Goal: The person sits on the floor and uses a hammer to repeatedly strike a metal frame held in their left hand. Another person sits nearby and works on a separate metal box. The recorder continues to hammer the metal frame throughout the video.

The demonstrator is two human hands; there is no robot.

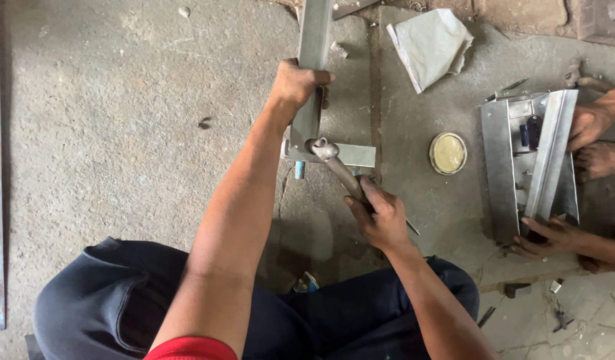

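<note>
Concrete floor (121, 133), hands (295, 83) gripping metal frame (312, 100)

Crumpled grey-white paper wrapper (431, 45) lying on concrete at top; round yellowish tin lid (447, 153) below it.

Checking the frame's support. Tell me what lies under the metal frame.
The frame lies on concrete floor. A blue bit pokes out below its corner. The left hand covers part; underneath is hidden.
</note>
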